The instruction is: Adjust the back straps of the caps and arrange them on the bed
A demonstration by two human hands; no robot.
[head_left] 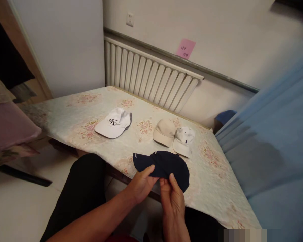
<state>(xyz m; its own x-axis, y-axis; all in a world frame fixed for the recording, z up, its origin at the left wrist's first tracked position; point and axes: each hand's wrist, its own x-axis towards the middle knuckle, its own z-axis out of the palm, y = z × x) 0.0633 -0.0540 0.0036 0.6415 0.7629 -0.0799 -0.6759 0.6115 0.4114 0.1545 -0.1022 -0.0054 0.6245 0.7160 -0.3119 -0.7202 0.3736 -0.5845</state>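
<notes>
Between both hands is a dark navy baseball cap (pixel 166 164), held over the near edge of the table with its brim pointing left. My left hand (pixel 143 183) grips the lower edge near the brim, thumb on the outside. The lower edge of the crown is pinched by my right hand (pixel 173 195), its thumb also outside and the other fingers partly hidden underneath. Beyond the navy cap lie a beige cap (pixel 164 131) and a white cap with a small dark emblem (pixel 184 139), side by side and touching. A white cap with black letters (pixel 113 122) rests further left.
The table has a pale floral cover (pixel 146 126). Behind it a white radiator (pixel 148 74) runs along the wall, with a pink note (pixel 186 48) above. A blue curtain (pixel 272 134) hangs at the right. Pinkish cloth (pixel 12 124) hangs at the left.
</notes>
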